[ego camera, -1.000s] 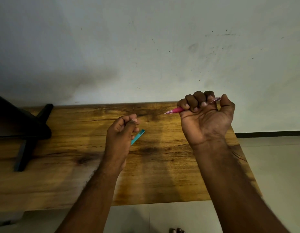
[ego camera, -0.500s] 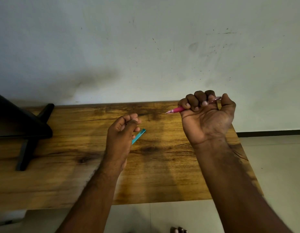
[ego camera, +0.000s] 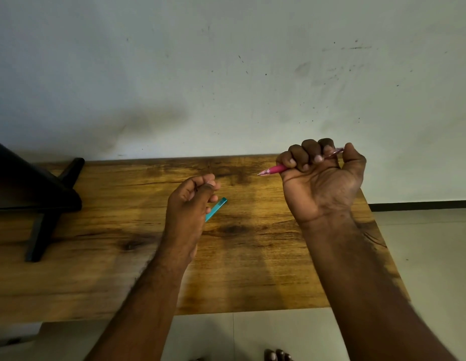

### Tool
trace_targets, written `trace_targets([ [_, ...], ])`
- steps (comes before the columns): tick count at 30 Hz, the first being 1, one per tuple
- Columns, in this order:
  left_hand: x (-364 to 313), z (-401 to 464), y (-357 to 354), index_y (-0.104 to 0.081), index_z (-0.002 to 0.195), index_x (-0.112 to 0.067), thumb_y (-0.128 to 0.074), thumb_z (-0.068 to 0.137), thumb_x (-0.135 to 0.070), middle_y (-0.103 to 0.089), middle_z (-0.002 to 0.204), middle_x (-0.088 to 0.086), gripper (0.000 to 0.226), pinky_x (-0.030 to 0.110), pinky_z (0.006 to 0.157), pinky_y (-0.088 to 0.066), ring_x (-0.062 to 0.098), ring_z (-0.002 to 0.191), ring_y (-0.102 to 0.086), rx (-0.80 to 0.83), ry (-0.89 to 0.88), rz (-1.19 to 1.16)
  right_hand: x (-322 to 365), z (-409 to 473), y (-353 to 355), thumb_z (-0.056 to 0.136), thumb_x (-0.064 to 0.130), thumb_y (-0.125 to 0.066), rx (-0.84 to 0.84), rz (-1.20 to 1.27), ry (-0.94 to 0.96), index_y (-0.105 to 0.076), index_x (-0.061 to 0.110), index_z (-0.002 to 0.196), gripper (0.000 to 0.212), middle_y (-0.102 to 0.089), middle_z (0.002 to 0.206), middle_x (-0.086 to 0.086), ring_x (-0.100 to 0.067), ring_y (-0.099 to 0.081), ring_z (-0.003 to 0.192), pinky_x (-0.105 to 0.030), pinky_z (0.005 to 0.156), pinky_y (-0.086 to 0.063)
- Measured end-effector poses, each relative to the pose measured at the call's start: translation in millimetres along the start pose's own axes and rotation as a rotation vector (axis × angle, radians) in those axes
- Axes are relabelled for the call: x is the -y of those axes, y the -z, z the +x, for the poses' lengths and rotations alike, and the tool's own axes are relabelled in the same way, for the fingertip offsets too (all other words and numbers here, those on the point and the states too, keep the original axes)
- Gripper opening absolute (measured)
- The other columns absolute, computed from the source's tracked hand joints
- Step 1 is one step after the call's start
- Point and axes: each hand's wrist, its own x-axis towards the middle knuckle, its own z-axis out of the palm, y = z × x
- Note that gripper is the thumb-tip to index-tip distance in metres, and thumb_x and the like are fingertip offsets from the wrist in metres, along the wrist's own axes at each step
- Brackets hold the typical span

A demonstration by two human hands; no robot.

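Observation:
My right hand (ego camera: pixel 321 183) is raised above the right end of the wooden table (ego camera: pixel 252 256), palm toward me. Its fingers are curled in a fist round a pink pen (ego camera: pixel 274 169), thumb at the clear back end. The pen's tip points left. My left hand (ego camera: pixel 188 207) hovers over the table's middle with its fingers curled. A short teal pen cap (ego camera: pixel 217 208) sticks out to the right from under its lower fingers, which appear to hold it. The two hands are apart, with a gap between the pen tip and the left hand.
A black stand with a leg (ego camera: pixel 44 225) and a dark slanted panel (ego camera: pixel 23 183) occupies the table's left end. A pale wall (ego camera: pixel 226 74) rises right behind the table. Tiled floor (ego camera: pixel 422 243) shows to the right and below, with toes (ego camera: pixel 277 355) at the bottom edge.
Almost nothing differs: both hands keep their grips and stay nearly still, with only a slight shift of the view.

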Motion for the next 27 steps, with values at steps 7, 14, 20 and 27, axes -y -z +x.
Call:
trace_targets([
  [7,0.3,0.3,0.6,-0.073,0.114,-0.022,-0.062,0.100,-0.021,-0.079,0.110,-0.001,0.018,0.029,0.077,-0.050,0.011,0.090,-0.068,0.000,-0.003,0.007,-0.5,0.0,0.1,0.101,0.045,-0.032,0.003,-0.007,-0.004,-0.045,0.016,0.067,0.047,-0.033,0.061,0.002,-0.015,-0.027,0.055,-0.030,0.059,-0.031],
  [14,1.1,1.8,0.3,-0.073,0.114,-0.023,-0.062,0.100,-0.021,-0.079,0.109,-0.001,0.018,0.029,0.078,-0.050,0.011,0.090,-0.068,-0.001,-0.001,0.005,-1.0,0.2,0.3,0.102,0.046,-0.032,0.007,-0.012,-0.002,-0.044,0.016,0.067,0.047,-0.033,0.061,0.002,-0.015,-0.027,0.056,-0.030,0.059,-0.031],
  [20,2.1,2.3,1.1,-0.073,0.115,-0.022,-0.061,0.100,-0.021,-0.079,0.109,-0.002,0.019,0.030,0.078,-0.050,0.010,0.090,-0.068,0.000,-0.005,0.009,-2.3,0.0,0.5,0.102,0.045,-0.032,0.001,-0.014,-0.005,-0.045,0.017,0.066,0.048,-0.033,0.061,0.002,-0.015,-0.027,0.056,-0.030,0.060,-0.030],
  [27,2.4,1.8,1.8,-0.073,0.113,-0.022,-0.061,0.100,-0.020,-0.079,0.110,-0.001,0.018,0.028,0.077,-0.050,0.009,0.088,-0.067,0.005,-0.012,0.005,-1.8,0.7,2.1,0.102,0.044,-0.032,0.006,-0.008,-0.011,-0.045,0.017,0.066,0.047,-0.033,0.061,0.002,-0.015,-0.027,0.056,-0.030,0.061,-0.030],
])
